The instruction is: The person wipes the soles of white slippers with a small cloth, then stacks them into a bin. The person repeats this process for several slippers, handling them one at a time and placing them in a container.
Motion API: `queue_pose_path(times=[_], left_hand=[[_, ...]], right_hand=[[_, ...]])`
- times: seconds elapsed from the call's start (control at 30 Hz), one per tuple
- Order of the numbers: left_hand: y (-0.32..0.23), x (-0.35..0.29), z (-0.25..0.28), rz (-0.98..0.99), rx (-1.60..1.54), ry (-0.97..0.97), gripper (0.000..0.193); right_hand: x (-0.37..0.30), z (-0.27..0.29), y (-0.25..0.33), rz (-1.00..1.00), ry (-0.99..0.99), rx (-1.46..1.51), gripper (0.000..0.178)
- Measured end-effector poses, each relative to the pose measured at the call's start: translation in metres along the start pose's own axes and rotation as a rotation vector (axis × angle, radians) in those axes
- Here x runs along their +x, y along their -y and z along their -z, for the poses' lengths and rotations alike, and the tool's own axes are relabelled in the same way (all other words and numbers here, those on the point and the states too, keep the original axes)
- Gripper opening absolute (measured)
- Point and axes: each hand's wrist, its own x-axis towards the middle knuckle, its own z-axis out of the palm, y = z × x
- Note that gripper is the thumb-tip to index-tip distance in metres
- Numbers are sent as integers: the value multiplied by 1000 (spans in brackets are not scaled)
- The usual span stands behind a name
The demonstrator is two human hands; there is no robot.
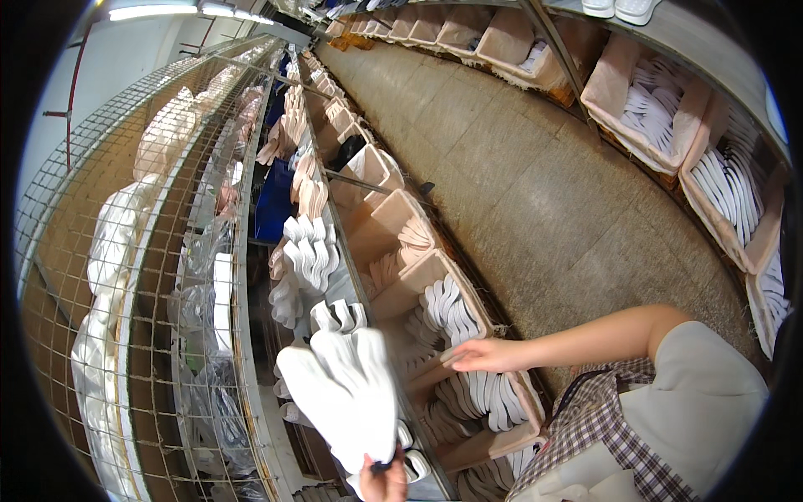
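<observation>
My left hand (386, 484) is closed round the narrow near end of a bundle of white shoe insoles (339, 389). The insoles fan out away from me over the shelf, and something dark shows by my fingers. My right hand (485, 356) reaches over the bins with its fingers stretched out and nothing visible in them. Just beyond it is a fabric-lined bin of white insoles (449, 308). On the near side, another bin holds curved white insoles (489, 397). Several wavy white insoles (311, 251) stand in rows on the shelf past the bundle.
A metal shelf (343, 289) runs away from me, with a wire mesh (155, 289) and plastic-wrapped bundles to its left. Pinkish insoles (410, 243) fill a farther bin. A tiled aisle (535, 192) lies right of the bins; more lined bins (640, 138) stand across it.
</observation>
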Motion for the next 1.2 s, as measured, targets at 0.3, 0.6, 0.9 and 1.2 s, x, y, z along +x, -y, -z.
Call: queue_pose_path(times=[0.3,0.6,0.9,1.2], left_hand=[[77,-43,-147,294,-379,450,74],[60,20,-184,-131,-370,438,58],[96,9,-187,106,-489,513,59],[130,15,-163,651,-749,574,57]], right_hand=[[-88,48,49,63,202,830,61],[-126,54,48,40,15,606,82],[-132,58,41,-27,-19,520,86],[-125,51,23,-323,58,781,64]])
